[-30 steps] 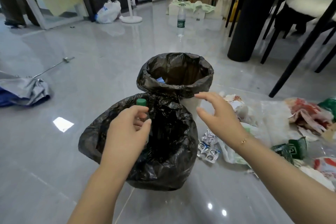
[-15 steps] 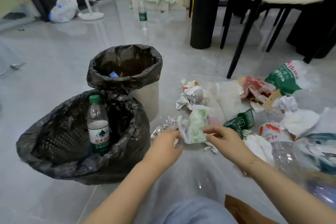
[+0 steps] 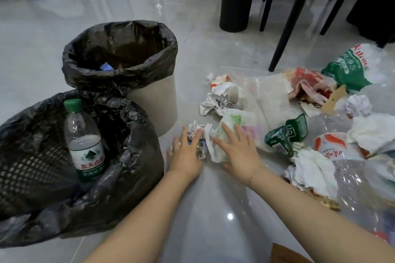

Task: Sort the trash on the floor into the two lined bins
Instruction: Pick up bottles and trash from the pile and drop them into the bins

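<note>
Both my hands have settled lower onto the floor litter. Largest, the near lined bin (image 3: 132, 156) holds an upright water bottle (image 3: 84, 141). My right hand (image 3: 239, 147) presses spread fingers on a white bag (image 3: 233, 121); my left hand (image 3: 186, 153) covers crumpled wrappers (image 3: 195, 129).

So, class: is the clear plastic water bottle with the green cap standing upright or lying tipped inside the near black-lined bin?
Upright. The clear plastic water bottle with the green cap stands cap-up inside the near black-lined bin, label reading level.

"农夫山" on bottle (image 3: 85, 145) label
</note>
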`<state>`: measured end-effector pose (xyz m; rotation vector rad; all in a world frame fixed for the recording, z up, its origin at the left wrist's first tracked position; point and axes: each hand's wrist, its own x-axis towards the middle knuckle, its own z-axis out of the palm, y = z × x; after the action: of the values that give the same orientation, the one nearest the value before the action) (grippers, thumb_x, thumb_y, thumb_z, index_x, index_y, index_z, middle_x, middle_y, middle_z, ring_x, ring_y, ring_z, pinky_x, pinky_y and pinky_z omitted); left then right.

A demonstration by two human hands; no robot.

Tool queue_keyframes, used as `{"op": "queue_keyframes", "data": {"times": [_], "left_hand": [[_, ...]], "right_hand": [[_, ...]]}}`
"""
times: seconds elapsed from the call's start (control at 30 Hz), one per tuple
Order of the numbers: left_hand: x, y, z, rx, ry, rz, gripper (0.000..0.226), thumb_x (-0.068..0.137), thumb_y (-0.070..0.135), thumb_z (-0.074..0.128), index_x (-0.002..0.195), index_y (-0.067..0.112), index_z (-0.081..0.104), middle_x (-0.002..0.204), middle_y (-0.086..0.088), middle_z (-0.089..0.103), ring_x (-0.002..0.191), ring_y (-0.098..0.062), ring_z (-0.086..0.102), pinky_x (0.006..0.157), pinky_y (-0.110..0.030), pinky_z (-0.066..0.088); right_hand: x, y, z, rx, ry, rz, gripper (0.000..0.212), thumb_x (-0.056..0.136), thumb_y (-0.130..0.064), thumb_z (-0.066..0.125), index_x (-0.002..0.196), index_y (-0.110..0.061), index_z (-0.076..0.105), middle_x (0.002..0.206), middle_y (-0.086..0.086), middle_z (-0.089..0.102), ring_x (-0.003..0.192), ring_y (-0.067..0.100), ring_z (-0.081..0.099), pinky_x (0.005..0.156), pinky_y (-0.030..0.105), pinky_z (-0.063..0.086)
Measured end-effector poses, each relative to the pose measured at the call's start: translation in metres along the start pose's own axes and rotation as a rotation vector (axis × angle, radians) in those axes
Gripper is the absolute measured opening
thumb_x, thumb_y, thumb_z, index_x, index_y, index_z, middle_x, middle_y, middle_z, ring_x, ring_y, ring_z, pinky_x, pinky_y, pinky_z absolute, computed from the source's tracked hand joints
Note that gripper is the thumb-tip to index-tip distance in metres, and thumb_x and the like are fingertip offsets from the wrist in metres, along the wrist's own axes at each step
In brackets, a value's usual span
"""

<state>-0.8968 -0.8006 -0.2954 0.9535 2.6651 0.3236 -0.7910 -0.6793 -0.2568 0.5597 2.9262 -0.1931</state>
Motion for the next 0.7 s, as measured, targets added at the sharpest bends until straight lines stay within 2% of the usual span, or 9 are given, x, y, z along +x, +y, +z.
{"op": "queue_keyframes", "data": {"times": [0.1,0.17,0.27,0.33,0.4,0.5,0.6,0.7], "left_hand": [[0.008,0.004,0.000,0.025,0.036,0.003,0.074,0.089,0.026,0.053,0.150,0.041,0.013,0.160,-0.001,0.004,0.135,-0.033,0.031,0.107,-0.047,0.027],[0.011,0.008,-0.001,0.056,0.083,0.012,0.067,0.087,0.025,0.056,0.145,0.038,0.024,0.155,0.000,0.019,0.127,-0.032,0.040,0.102,-0.045,0.031],[0.015,0.014,-0.001,0.109,0.134,0.040,0.056,0.084,0.026,0.059,0.134,0.032,0.034,0.138,0.000,0.035,0.115,-0.029,0.047,0.094,-0.041,0.033],[0.018,0.019,0.000,0.144,0.152,0.062,0.056,0.083,0.028,0.058,0.133,0.026,0.034,0.130,-0.001,0.043,0.111,-0.029,0.050,0.093,-0.040,0.032],[0.022,0.023,0.002,0.142,0.150,0.104,0.066,0.084,0.031,0.058,0.141,0.027,0.025,0.129,-0.002,0.047,0.112,-0.030,0.052,0.093,-0.041,0.033],[0.029,0.029,-0.001,0.153,0.050,0.203,0.081,0.088,0.031,0.057,0.151,0.036,0.007,0.129,-0.003,0.047,0.116,-0.030,0.049,0.093,-0.041,0.038],[0.031,0.039,-0.005,0.172,0.029,0.228,0.066,0.088,0.035,0.056,0.146,0.038,0.023,0.124,-0.005,0.050,0.115,-0.031,0.051,0.092,-0.040,0.040],[0.020,0.049,-0.008,-0.026,0.048,0.236,0.048,0.086,0.034,0.061,0.131,0.031,0.044,0.102,-0.002,0.060,0.101,-0.030,0.060,0.084,-0.036,0.046]], "right_hand": [[0.011,0.014,0.013,-0.010,-0.054,0.042,0.057,0.091,-0.032,0.055,0.143,-0.034,0.034,0.161,-0.001,-0.005,0.146,0.033,0.001,0.118,0.048,0.007],[0.009,0.026,0.020,-0.022,-0.029,0.088,0.045,0.093,-0.029,0.050,0.138,-0.027,0.042,0.160,0.003,0.009,0.143,0.034,0.016,0.117,0.044,0.017],[-0.004,0.043,0.024,-0.043,0.058,0.190,0.034,0.092,-0.020,0.046,0.124,-0.022,0.054,0.146,0.002,0.036,0.128,0.030,0.038,0.103,0.038,0.031],[-0.015,0.055,0.024,-0.073,0.083,0.236,0.031,0.088,-0.016,0.049,0.116,-0.021,0.060,0.137,0.000,0.044,0.118,0.027,0.043,0.098,0.036,0.033],[-0.024,0.066,0.024,-0.086,0.075,0.259,0.033,0.085,-0.013,0.050,0.113,-0.020,0.064,0.139,-0.001,0.042,0.120,0.026,0.040,0.104,0.036,0.031],[-0.040,0.077,0.023,-0.060,0.000,0.254,0.042,0.083,-0.015,0.051,0.124,-0.017,0.058,0.152,0.001,0.027,0.138,0.030,0.023,0.115,0.040,0.017],[-0.055,0.078,0.020,0.030,-0.049,0.222,0.053,0.083,-0.018,0.052,0.136,-0.018,0.047,0.158,0.000,0.015,0.145,0.029,0.006,0.119,0.042,0.006],[-0.065,0.072,0.017,0.183,0.023,0.162,0.057,0.083,-0.015,0.052,0.140,-0.021,0.045,0.158,0.000,0.019,0.147,0.023,0.007,0.118,0.034,0.005]]}}
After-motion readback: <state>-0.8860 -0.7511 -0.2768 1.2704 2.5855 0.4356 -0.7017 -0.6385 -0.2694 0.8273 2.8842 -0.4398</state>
